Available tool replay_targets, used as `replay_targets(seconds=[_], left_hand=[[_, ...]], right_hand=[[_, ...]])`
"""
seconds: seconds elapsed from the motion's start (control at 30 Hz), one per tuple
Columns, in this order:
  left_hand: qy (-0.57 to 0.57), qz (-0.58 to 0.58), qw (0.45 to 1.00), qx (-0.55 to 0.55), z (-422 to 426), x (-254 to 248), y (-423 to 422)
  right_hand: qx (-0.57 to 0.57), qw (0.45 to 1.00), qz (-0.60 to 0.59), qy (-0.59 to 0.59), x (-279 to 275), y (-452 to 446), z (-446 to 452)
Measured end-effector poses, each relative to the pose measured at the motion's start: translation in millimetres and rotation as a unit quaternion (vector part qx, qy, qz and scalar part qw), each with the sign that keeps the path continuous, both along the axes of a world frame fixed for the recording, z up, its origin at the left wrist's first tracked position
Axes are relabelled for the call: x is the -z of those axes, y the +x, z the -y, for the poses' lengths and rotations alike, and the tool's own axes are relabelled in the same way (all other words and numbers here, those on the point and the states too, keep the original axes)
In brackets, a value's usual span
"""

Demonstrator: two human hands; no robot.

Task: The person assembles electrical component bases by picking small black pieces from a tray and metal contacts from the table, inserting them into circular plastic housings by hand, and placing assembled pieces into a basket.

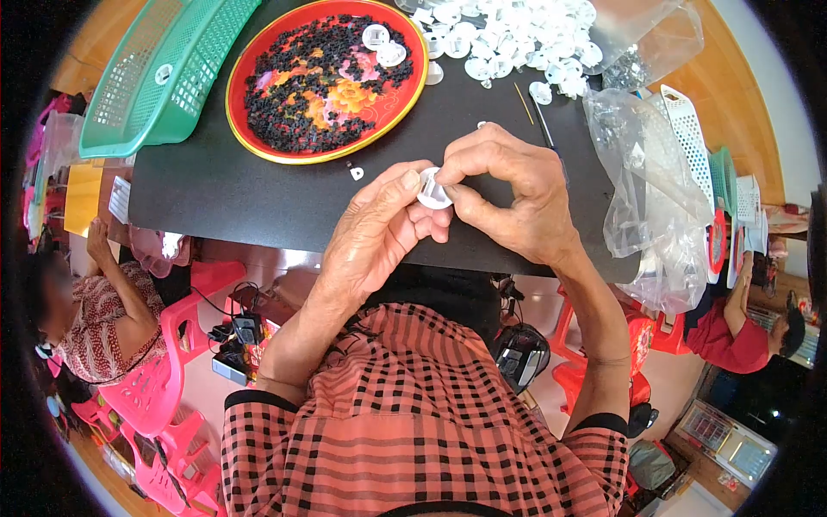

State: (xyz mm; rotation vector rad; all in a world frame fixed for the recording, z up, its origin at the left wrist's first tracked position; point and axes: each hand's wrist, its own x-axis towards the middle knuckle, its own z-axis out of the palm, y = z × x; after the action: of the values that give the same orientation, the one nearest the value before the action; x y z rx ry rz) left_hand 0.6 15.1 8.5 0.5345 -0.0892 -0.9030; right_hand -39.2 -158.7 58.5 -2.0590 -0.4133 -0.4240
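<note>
Between my two hands, just above the dark table, is a round white plastic piece (434, 189). My left hand (379, 215) grips its left edge with the thumb on top and the fingers curled beneath. On its right side the thumb and forefinger of my right hand (512, 194) pinch together at the edge; whether they hold a small part there is hidden. Beyond my left hand stands a red tray (233, 116) with a yellow rim, strewn with small black parts (293, 116). Two similar white discs (390, 55) lie in it.
A heap of white plastic pieces (517, 39) covers the table's far side. Left is a green basket (185, 103); right are clear plastic bags (642, 198). A thin pen-like tool (544, 125) lies beyond my right hand. Other people sit at left (112, 319) and right (732, 336).
</note>
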Motion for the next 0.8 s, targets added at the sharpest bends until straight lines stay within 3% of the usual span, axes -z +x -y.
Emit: replay_targets(seconds=[0.53, 0.8], left_hand=[[0.022, 0.023, 0.999, 0.008, 1.6, 2.7, 0.5], [0.001, 0.021, 1.0, -0.003, 1.2, 5.9, -0.2]], right_hand=[[-0.02, 0.995, 0.031, -0.09, -3.0, -0.5, -0.1], [0.015, 0.997, 0.037, -0.067, 1.7, -1.8, -6.9]])
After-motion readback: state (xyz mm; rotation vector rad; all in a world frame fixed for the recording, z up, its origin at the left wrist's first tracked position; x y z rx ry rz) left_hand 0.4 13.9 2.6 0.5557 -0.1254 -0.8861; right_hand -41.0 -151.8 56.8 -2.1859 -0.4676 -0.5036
